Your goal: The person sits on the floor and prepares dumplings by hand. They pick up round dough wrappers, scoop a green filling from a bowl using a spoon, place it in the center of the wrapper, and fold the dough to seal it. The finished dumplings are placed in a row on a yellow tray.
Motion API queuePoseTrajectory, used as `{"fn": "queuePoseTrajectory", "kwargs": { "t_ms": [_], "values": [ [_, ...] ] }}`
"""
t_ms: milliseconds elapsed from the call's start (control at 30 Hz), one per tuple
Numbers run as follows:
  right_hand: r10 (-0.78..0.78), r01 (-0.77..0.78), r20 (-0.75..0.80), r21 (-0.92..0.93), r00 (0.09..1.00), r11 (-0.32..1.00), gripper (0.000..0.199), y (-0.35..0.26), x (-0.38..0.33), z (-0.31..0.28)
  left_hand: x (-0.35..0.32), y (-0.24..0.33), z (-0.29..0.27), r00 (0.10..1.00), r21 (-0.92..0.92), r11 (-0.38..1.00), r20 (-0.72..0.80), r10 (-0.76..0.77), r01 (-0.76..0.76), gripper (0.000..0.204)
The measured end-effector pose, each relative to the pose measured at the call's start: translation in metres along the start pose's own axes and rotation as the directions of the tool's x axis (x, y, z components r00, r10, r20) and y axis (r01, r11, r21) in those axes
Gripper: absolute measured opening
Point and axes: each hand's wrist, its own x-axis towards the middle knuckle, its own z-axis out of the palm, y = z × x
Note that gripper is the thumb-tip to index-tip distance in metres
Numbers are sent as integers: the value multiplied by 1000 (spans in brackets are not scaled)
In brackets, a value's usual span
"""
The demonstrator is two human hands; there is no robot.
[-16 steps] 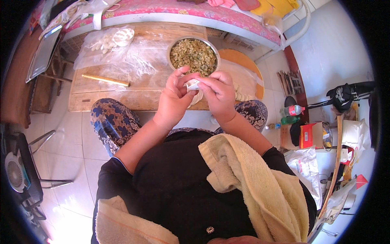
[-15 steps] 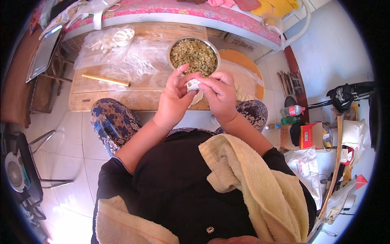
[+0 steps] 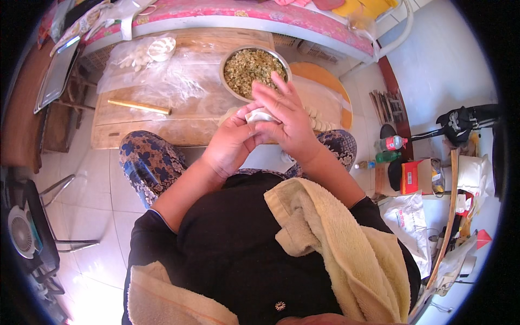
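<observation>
Head view: left hand (image 3: pixel 232 137) and right hand (image 3: pixel 288 118) together grip smooth white dough (image 3: pixel 260 116) near a round metal bowl (image 3: pixel 222 73).

We can make out no words or numbers with certainty. We see pinkish-red print on a white plastic bag (image 3: pixel 409 222), too small to read, a small pale label (image 3: pixel 410 177) on the red box (image 3: pixel 410 187), and a red label (image 3: pixel 394 143) around a plastic bottle (image 3: pixel 383 144).

Metal bowl (image 3: pixel 222 80) just beyond the hands (image 3: pixel 230 143), open tabletop (image 3: pixel 192 125) leftward, then rolling pin (image 3: pixel 139 106)
</observation>
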Motion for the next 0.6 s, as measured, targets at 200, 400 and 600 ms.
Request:
{"fn": "queuePoseTrajectory", "kwargs": {
  "t_ms": [200, 400, 600],
  "values": [
    [-87, 112, 142, -183, 986, 977, 48, 17, -9, -8, 2, -6, -6, 997, -183, 983, -67, -48, 35, 43],
    [31, -31, 0, -130, 1000, 991, 36, 7, -7, -5, 6, -4, -12, 1000, -149, 989, -15, -25, 22, 47],
    [55, -74, -121, -160, 991, 984, 20, 0, -17, -16, 7, -3, -8, 996, -122, 992, -87, 14, -25, 49]
  ]
}}
